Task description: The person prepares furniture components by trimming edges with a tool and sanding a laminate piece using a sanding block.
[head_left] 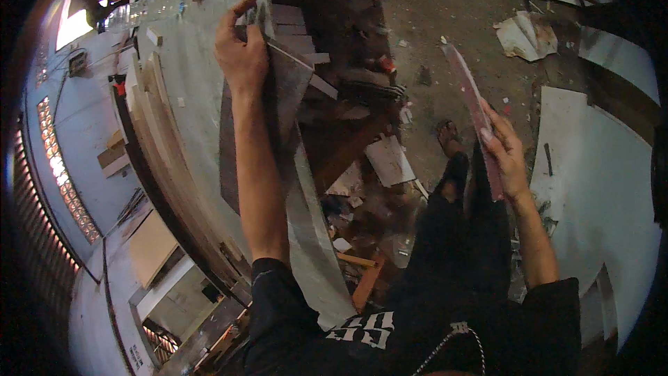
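Note:
On the right, my right hand [506, 150] is closed around a long, thin reddish strip of board [476, 108] with a pale edge. The strip is held above the floor and slants up toward the far left. My left hand [240, 56] is over the long grey worktop [299, 219], thumb and forefinger curved and apart, with nothing visible between them. Below that hand and forearm is a dark grey flat sheet [289, 90] with a pointed corner, reaching past the worktop's right edge. Whether the left fingers touch the sheet cannot be made out.
Long wooden strips [163, 139] lie along the worktop's left side. Under its right edge are stacked pale blocks [296, 35] and scattered offcuts. A crumpled pale sheet [527, 35] lies on the dirty floor [424, 0]. Large white panels [591, 160] stand at right. My foot [449, 138] is between.

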Demonstrator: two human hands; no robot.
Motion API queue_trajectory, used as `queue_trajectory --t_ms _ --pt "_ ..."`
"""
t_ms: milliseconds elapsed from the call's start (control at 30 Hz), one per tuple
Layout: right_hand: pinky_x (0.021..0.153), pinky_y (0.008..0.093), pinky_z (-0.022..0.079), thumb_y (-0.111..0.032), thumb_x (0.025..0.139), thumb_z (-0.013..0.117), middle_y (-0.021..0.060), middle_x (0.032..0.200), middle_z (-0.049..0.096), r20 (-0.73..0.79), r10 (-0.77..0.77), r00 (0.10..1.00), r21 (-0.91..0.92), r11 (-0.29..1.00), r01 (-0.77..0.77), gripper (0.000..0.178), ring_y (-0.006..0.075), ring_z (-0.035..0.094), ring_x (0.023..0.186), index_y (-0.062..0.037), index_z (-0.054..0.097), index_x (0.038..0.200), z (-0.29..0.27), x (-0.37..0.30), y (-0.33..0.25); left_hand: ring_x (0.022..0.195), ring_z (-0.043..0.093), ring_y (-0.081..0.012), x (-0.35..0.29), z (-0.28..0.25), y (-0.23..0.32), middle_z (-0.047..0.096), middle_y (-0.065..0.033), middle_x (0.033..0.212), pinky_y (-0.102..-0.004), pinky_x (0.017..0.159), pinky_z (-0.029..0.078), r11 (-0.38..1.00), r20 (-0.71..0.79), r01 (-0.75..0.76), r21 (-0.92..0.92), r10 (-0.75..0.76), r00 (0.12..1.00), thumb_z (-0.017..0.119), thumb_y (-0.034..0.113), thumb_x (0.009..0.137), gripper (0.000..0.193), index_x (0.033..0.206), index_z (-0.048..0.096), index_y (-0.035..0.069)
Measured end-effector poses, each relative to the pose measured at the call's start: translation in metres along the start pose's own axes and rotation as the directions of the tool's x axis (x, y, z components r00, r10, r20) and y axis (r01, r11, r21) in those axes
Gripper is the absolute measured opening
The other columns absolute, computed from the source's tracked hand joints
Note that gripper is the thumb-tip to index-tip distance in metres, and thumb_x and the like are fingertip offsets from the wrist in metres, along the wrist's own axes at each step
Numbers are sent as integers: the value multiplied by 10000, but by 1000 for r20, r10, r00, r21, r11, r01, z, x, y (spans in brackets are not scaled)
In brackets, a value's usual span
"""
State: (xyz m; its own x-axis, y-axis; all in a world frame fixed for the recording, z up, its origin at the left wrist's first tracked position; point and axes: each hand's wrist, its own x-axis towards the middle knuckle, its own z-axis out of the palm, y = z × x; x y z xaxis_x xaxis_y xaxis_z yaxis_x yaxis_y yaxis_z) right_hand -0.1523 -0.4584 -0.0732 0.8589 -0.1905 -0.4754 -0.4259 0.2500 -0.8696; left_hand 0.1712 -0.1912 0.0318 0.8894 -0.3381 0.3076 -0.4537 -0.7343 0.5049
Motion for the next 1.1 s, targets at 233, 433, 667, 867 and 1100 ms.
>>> queue_trajectory --t_ms 233,433,667,867,1100 --pt "955 292 388 -281 920 627 112 1122 566 0 -284 959 134 950 282 536 194 532 1045 -54 518 1393 101 49 -53 932 635 -192 -2 2 -7 691 -101 1021 -310 867 468 997 30 82 -13 -82 996 459 -29 803 388 1115 677 44" --pt "936 283 399 -311 917 636 114 1069 569 -56 -366 929 334 870 363 549 190 544 1025 -28 526 1374 153 103 -67 828 553 -122 -4 10 9 633 -42 913 -262 761 441 974 26 196 -118 -194 981 458 -64 788 417 1132 659 60" --pt "921 289 423 -336 907 650 125 1078 576 6 -420 907 468 803 369 555 189 563 1013 -22 546 1353 177 143 -70 907 522 -117 -8 11 7 557 -48 1025 -249 764 422 978 13 164 -131 -164 986 506 -68 760 464 1205 571 44" --pt "943 300 423 -295 881 663 153 1131 571 -35 -460 887 366 820 440 566 232 572 1040 -24 539 1362 188 145 -78 1053 499 -175 -6 10 5 515 -90 1150 -288 834 425 984 -40 177 -33 -179 983 565 -32 756 530 1275 492 52" --pt "970 334 408 -257 889 629 156 1190 542 159 -352 922 314 904 291 583 228 549 1082 -37 488 1411 164 110 -36 1064 493 -188 -7 14 15 507 -100 1188 -307 880 404 973 -36 224 -57 -226 973 576 -23 757 541 1284 471 37"
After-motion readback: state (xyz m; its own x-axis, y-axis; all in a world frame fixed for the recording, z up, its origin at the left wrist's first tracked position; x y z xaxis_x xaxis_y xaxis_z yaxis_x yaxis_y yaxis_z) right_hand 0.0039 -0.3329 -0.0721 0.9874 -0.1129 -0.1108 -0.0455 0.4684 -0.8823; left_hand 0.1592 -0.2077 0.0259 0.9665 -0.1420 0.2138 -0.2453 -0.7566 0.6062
